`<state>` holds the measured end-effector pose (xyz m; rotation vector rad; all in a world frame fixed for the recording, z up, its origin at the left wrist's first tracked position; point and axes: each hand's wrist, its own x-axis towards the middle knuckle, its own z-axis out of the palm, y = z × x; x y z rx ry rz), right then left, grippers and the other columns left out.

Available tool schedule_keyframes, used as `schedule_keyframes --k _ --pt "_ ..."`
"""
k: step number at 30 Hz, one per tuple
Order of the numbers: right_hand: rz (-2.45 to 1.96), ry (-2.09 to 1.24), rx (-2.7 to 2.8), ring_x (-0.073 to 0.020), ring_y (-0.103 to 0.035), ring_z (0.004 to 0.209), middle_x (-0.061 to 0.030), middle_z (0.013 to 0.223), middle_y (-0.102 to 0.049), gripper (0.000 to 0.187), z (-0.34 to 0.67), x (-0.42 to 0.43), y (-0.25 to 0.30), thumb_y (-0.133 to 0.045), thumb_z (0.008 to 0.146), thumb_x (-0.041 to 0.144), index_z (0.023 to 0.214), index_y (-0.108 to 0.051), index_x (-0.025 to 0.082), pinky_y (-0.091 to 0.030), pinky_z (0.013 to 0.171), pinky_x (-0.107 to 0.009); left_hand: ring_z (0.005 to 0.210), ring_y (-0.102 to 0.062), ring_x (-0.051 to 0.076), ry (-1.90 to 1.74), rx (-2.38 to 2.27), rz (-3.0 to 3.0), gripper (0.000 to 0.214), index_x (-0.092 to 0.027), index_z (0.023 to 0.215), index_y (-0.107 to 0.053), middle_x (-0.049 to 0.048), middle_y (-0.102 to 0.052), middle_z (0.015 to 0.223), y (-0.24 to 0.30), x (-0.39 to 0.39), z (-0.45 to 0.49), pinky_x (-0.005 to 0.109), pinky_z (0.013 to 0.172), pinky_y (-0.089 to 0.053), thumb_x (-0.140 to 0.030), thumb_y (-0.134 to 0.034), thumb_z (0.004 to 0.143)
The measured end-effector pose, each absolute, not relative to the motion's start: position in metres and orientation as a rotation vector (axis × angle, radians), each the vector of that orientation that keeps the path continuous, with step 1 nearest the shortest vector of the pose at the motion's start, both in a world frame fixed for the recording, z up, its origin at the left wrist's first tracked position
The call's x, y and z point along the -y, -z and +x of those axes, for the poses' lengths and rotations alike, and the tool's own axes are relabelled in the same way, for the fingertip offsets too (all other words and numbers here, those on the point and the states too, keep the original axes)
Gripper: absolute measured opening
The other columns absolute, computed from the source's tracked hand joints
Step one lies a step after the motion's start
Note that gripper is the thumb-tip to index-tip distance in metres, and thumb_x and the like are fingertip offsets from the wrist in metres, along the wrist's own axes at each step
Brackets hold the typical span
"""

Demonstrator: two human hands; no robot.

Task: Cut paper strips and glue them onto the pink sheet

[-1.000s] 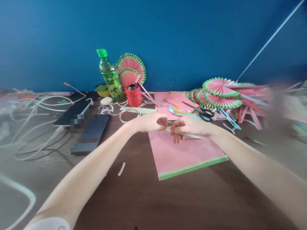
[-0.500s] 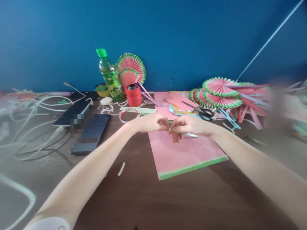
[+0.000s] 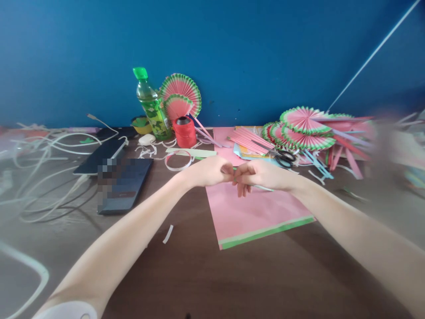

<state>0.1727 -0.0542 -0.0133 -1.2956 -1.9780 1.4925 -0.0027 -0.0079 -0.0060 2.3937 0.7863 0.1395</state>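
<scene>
My left hand [image 3: 210, 170] and my right hand [image 3: 262, 174] meet fingertip to fingertip over the far edge of a pink paper sheet [image 3: 255, 212] with a green and white border. Both hands are closed in a pinch on a narrow folded paper strip [image 3: 264, 188], whose pale end sticks out to the right under my right hand. The sheet lies flat on the dark wooden table [image 3: 212, 274].
Black scissors [image 3: 283, 158] lie behind my right hand. Pink-green paper fans [image 3: 303, 128] and pink strips [image 3: 249, 138] pile at the back right. A green bottle [image 3: 151, 104], a red ribbon spool [image 3: 184, 132], two fans [image 3: 181, 95], a tablet [image 3: 124, 184], a phone [image 3: 101, 155] and white cables [image 3: 43, 173] sit left.
The hands have drawn closer until the fingertips touch. The strip's end showing to the right of my right hand has become shorter.
</scene>
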Motion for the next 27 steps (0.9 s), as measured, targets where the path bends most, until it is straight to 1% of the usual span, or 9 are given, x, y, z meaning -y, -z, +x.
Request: schedule_keyframes --k 4,12,20,27 --pt "-1.293 -1.49 1.962 -0.0118 -0.061 0.056 -0.0041 0.064 -0.068 0.011 0.1725 0.0544 0.0128 -0.045 0.072 0.013 0.071 -0.056 0.014 -0.048 0.056 -0.024 0.064 -0.053 0.012 -0.142 -0.787 2.419 0.02 -0.015 0.078 -0.065 0.0013 -0.064 0.073 0.0039 0.0085 -0.0027 0.022 0.058 -0.033 -0.027 -0.05 0.074" --pt "-1.292 -1.486 2.008 -0.012 -0.06 0.056 -0.0044 0.064 -0.068 0.013 0.1729 0.0539 0.0114 -0.044 0.072 0.014 0.072 -0.057 0.013 -0.047 0.056 -0.025 0.066 -0.053 0.013 -0.088 -0.812 2.379 0.025 -0.014 0.082 -0.066 0.0021 -0.065 0.077 0.0015 0.0078 -0.0028 0.023 0.059 -0.035 -0.031 -0.05 0.074" --pt "-1.274 -1.506 2.002 -0.0126 -0.061 0.058 -0.0042 0.065 -0.068 0.012 0.1766 0.0525 0.0148 -0.047 0.073 0.016 0.075 -0.058 0.013 -0.047 0.058 -0.025 0.07 -0.055 0.013 -0.065 -0.845 2.34 0.021 -0.015 0.084 -0.065 0.0017 -0.066 0.08 -0.0004 0.0079 -0.0039 0.022 0.062 -0.037 -0.023 -0.05 0.073" --pt "-1.258 -1.518 2.002 -0.013 -0.061 0.058 -0.0044 0.065 -0.068 0.012 0.1775 0.0509 0.017 -0.047 0.074 0.018 0.076 -0.058 0.013 -0.047 0.058 -0.026 0.072 -0.055 0.012 -0.074 -0.825 2.329 0.02 -0.015 0.081 -0.063 0.0006 -0.065 0.081 0.0023 0.0067 -0.0029 0.022 0.063 -0.037 -0.021 -0.048 0.071"
